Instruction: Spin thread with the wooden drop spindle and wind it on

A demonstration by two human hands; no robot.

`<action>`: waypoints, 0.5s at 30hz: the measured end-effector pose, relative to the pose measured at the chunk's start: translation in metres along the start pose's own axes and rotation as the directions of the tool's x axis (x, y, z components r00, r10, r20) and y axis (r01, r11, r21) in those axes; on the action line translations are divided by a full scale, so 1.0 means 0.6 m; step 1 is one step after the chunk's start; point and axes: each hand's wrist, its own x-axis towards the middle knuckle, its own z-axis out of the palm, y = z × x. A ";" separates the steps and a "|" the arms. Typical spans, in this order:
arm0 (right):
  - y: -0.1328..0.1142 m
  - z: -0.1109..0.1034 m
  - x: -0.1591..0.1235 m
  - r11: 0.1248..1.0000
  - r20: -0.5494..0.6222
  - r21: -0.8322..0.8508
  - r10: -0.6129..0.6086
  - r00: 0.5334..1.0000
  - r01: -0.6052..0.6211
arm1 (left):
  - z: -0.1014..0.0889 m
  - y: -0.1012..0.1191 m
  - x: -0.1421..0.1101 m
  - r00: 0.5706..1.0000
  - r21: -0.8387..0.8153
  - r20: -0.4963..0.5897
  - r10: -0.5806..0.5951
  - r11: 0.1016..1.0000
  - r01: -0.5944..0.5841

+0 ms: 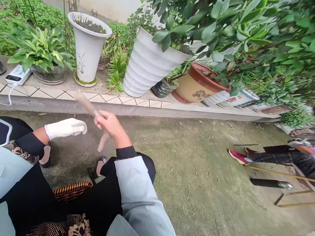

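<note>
At the far left, a power bank (18,75) is set on the ledge (125,110), its white cable cut off by the left edge. Nearer, the gloved left hand (64,128) is held out, its fingers curled closed; whether the faint strand (88,118) is pinched there cannot be told. The stick (85,103) is held tilted in mid-air, gripped by the bare fingers of the right hand (108,124). Something shiny seems to be wrapped round it beside the grip, so the work is judged to be under way, with the strand not fully taken up; how much is left cannot be judged. The stick's ends are blurred, and its middle is hidden. At the far right, another person (269,157) is cut off by the edge.
</note>
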 end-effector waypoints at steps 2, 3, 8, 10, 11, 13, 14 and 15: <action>0.007 -0.007 0.012 0.999 -0.189 0.032 -0.034 0.981 0.041 | 0.006 0.005 0.002 0.998 -0.016 0.062 -0.018 1.000 0.019; 0.013 -0.011 0.017 0.999 -0.271 0.019 -0.025 0.962 0.032 | 0.006 0.008 0.003 0.996 0.017 0.084 -0.010 1.000 0.009; 0.044 -0.029 0.031 0.849 -0.394 -0.461 0.065 0.917 -0.258 | -0.009 0.025 0.002 0.996 0.260 0.084 -0.012 0.965 -0.010; 0.047 -0.030 0.028 0.689 -0.323 -0.673 0.053 0.945 -0.269 | -0.019 0.027 -0.001 0.999 0.281 -0.022 -0.030 0.959 0.035; 0.046 -0.029 0.026 0.635 -0.270 -0.732 0.061 0.961 -0.246 | -0.025 0.026 -0.004 0.997 0.300 -0.076 -0.025 0.953 0.047; 0.041 -0.023 0.020 0.601 -0.126 -0.783 0.096 0.987 -0.158 | -0.038 0.022 -0.008 0.985 0.375 -0.171 -0.003 0.925 0.068; 0.037 -0.020 0.018 0.613 -0.036 -0.784 0.114 0.993 -0.098 | -0.044 0.020 -0.010 0.983 0.411 -0.181 0.008 0.909 0.068; 0.032 -0.016 0.015 0.638 0.059 -0.769 0.129 0.990 -0.037 | -0.050 0.018 -0.011 0.983 0.434 -0.181 0.014 0.898 0.067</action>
